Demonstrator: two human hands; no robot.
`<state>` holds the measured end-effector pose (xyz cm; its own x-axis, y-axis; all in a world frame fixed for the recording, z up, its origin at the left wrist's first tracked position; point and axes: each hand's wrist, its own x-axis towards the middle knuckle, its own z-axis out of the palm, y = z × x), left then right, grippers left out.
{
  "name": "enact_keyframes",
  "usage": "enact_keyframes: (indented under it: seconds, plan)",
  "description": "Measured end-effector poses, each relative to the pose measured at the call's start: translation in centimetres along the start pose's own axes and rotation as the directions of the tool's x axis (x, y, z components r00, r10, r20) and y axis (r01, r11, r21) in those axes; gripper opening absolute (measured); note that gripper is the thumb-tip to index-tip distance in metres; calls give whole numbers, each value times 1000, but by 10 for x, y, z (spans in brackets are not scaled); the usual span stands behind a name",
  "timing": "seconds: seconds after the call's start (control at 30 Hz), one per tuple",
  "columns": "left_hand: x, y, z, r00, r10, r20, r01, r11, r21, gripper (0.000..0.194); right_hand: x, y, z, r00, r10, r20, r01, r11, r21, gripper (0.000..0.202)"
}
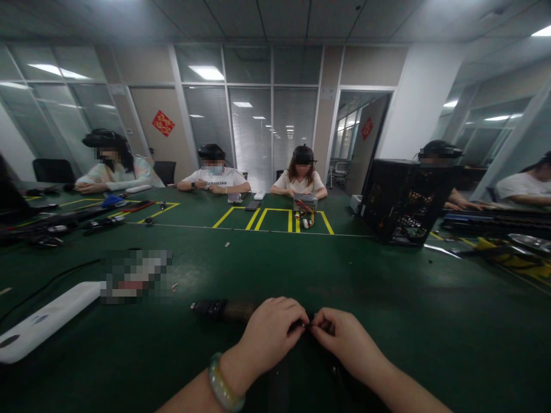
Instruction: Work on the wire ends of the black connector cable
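Note:
In the head view my left hand and my right hand meet low in the middle, just above the green table. Both hands are closed, thumb against fingers, at a small dark piece between the fingertips, too small and dim to name. Behind my left hand lies a dark, rod-shaped tool with a black collar and a metal tip pointing left; my left hand hides its other end. Dark items below my hands are too dim to make out. A green bangle circles my left wrist.
A white power strip with a black cable lies to the left. Farther right stands a black computer case. Across the green table, a power supply with wires sits before a person; other people sit along the far side.

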<state>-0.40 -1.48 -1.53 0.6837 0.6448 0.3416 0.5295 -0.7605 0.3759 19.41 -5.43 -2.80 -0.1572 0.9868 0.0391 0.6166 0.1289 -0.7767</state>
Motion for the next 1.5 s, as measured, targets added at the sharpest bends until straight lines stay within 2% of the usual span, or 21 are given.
enact_keyframes:
  seconds: [0.17,0.27,0.43,0.73,0.93,1.23,1.5]
  plan:
    - [-1,1,1,998,-65,-13,65,997,38,15,0,-2,1,1000,-3,-23,2,1000,-20,9]
    - [0,0,2,999,-40,0,40,999,37,9,0,-4,2,999,-3,-42,1,999,-39,10]
    - [1,-1,1,1000,-5,8,5,999,40,9,0,-2,5,997,2,-79,-5,999,-38,10]
    - [0,1,1,999,-31,9,31,998,63,7,1,-3,4,999,38,-8,-38,998,50,10]
    - [0,3,-3,999,-30,20,28,997,74,5,-3,-10,-3,995,90,32,-88,996,-33,9]
    - [0,3,-2,999,-32,8,32,999,43,4,-2,-3,7,996,84,-33,-83,996,29,17]
    - [1,3,0,999,-41,6,40,997,71,10,-1,-4,4,997,81,10,-81,996,37,15]
